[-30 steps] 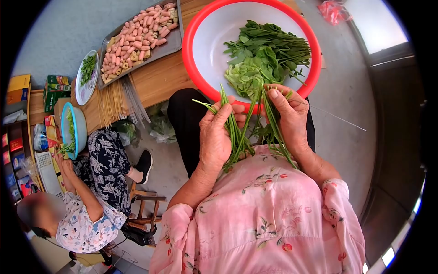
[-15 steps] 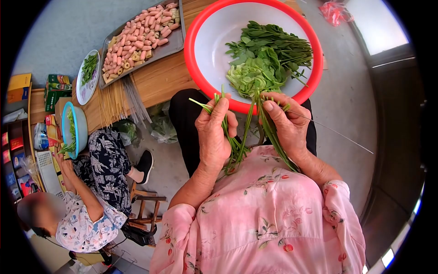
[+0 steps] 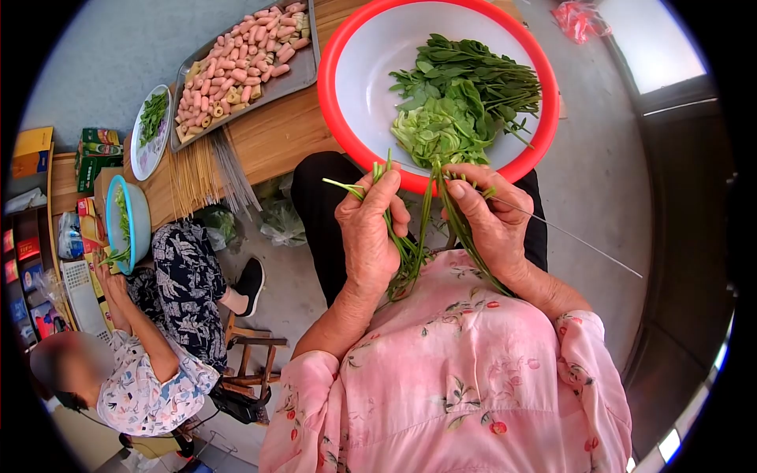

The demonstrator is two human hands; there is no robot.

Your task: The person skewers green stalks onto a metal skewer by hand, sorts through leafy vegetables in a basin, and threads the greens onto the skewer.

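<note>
My left hand (image 3: 369,225) is closed in a pinch around a bunch of long, thin green chives (image 3: 406,272), whose cut ends poke out above the fingers. Facing it, my right hand (image 3: 498,221) grips a thin metal skewer (image 3: 587,243) that slants out to the lower right. More chives hang from the fingertips of that hand toward the pink floral top; whether the skewer pierces them is hidden by the fingers. Just beyond both hands is a white basin with a red rim (image 3: 335,102), holding dark leafy greens (image 3: 473,75) and paler lettuce-like leaves (image 3: 434,130).
Skewers (image 3: 201,177) lie along the wooden table (image 3: 268,150), beside a metal tray (image 3: 303,75) of small sausages (image 3: 229,75). An oval plate (image 3: 140,162) of greens stands left. Another person (image 3: 158,370) sits there by a blue-rimmed basin (image 3: 143,225).
My right hand has shifted slightly left, and the skewer's free tip has dropped a little. The left hand keeps its hold on the chives, almost unmoved.
</note>
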